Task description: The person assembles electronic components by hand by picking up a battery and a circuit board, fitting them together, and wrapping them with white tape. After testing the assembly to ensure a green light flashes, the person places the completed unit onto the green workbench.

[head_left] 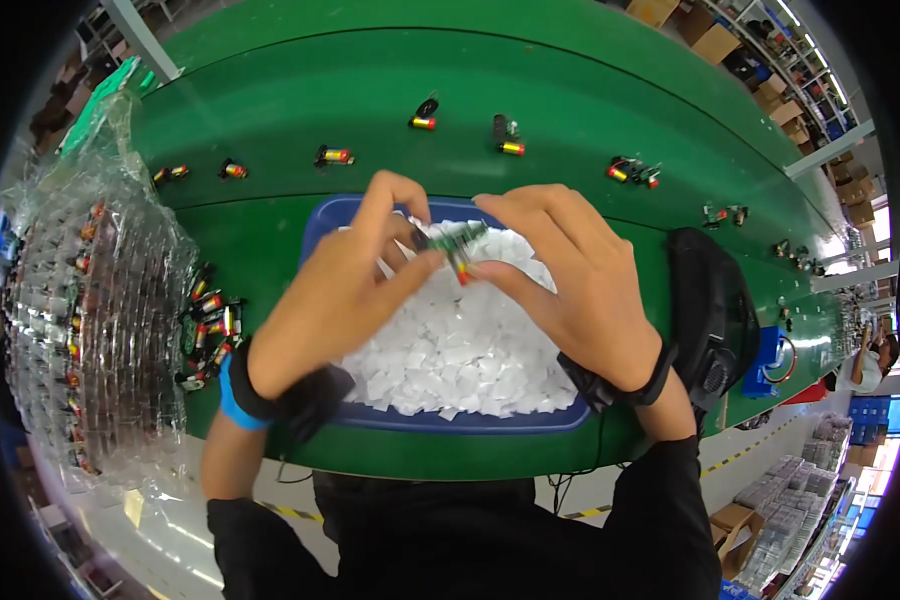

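Over a blue tub (pixel 315 225) of white paper-like scraps (pixel 460 350), both my hands are raised around a small green circuit board (pixel 455 242). A red and yellow cylinder (pixel 461 272) hangs below the board, slightly blurred. My left hand (pixel 340 285) pinches the board's left side between thumb and fingers. My right hand (pixel 575 275) is at its other side, thumb and forefinger spread apart. Its thumb tip is beside the cylinder; whether it touches is unclear. Black bands circle both wrists, with a blue one on the left.
Similar assemblies (pixel 335 156) lie spaced along the green bench surface (pixel 300 100). Several more (pixel 210 325) are heaped left of the tub, beside a tall stack of clear plastic trays (pixel 100 320). At right are a black bag-like object (pixel 710 310) and a blue box (pixel 767 362).
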Motion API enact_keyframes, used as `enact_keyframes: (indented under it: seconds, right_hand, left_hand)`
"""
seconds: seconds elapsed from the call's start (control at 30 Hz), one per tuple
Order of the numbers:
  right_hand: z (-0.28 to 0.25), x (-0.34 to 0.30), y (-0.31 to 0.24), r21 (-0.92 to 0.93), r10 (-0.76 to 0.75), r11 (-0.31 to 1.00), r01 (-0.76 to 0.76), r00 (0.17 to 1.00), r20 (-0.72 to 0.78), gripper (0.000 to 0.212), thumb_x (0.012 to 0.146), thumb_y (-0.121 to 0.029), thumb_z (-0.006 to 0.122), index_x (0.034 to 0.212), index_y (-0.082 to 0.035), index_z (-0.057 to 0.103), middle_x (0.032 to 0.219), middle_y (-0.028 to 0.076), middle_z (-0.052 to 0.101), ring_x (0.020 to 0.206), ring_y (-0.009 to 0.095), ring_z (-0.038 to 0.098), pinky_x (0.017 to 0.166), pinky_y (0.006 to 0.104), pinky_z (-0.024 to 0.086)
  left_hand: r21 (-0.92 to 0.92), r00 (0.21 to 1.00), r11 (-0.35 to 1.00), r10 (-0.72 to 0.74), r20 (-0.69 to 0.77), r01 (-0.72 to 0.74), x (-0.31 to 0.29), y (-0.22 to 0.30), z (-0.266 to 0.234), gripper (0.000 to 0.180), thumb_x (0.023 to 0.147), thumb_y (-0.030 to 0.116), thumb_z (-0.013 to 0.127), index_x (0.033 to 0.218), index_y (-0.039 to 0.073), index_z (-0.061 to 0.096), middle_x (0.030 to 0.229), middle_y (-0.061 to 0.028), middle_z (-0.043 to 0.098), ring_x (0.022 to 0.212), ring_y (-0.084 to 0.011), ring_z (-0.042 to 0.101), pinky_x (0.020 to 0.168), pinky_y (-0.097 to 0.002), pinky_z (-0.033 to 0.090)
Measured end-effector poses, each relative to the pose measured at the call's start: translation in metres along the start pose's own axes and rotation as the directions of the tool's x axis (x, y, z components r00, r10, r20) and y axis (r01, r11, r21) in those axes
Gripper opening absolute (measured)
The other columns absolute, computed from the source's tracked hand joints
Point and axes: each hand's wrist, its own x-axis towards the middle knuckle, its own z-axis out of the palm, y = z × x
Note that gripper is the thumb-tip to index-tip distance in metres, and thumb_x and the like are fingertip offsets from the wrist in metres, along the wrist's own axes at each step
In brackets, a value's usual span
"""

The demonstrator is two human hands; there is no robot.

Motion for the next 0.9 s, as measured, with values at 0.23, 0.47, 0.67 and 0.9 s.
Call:
enact_keyframes:
  seconds: [0.23,0.47,0.67,0.9]
  right_hand:
    - [0.001,-0.009,0.009,0.036,-0.141,0.99,0.137,0.983,0.121,0.021,0.073,-0.005,0.082,0.093,-0.003,0.075,0.084,0.006,0.072,0.073,0.023,0.069,0.061,0.0309,0.055]
    - [-0.012,-0.003,0.001,-0.118,-0.306,0.942,0.313,0.949,0.08,0.023,0.067,-0.005,0.079,0.09,-0.005,0.077,0.085,0.005,0.074,0.072,0.019,0.07,0.056,0.0267,0.053]
    - [-0.004,-0.003,0.0,-0.022,-0.366,0.929,0.369,0.928,0.071,0.022,0.074,-0.009,0.082,0.095,-0.005,0.077,0.088,0.005,0.074,0.072,0.018,0.071,0.057,0.0261,0.054]
    - [0.007,-0.015,0.006,0.385,0.081,0.907,-0.171,0.968,0.239,0.017,0.084,-0.011,0.081,0.096,-0.002,0.072,0.091,0.007,0.074,0.071,0.02,0.071,0.057,0.029,0.055]
  left_hand:
    - [0.244,0.9,0.869,0.434,0.04,-0.43,-0.025,-0.017,0.015,0.025,0.094,0.009,0.069,0.115,0.006,0.056,0.108,-0.0119,0.063,0.094,-0.0204,0.066,0.074,-0.0339,0.054]
    - [-0.042,0.953,0.957,0.281,-0.117,-0.287,-0.025,-0.025,0.008,0.027,0.097,0.008,0.066,0.123,0.005,0.058,0.115,-0.0111,0.062,0.093,-0.0189,0.065,0.076,-0.0341,0.057]
    - [-0.589,0.942,0.748,-0.151,0.298,0.307,-0.022,-0.021,0.005,0.026,0.098,0.014,0.069,0.115,0.002,0.054,0.101,-0.007,0.064,0.083,-0.0112,0.063,0.065,-0.0273,0.056]
    - [-0.409,1.0,0.912,-0.021,-0.011,0.015,-0.035,-0.024,0.025,0.02,0.096,0.007,0.068,0.106,0.001,0.052,0.088,-0.0054,0.062,0.076,-0.0078,0.061,0.057,-0.0229,0.053]
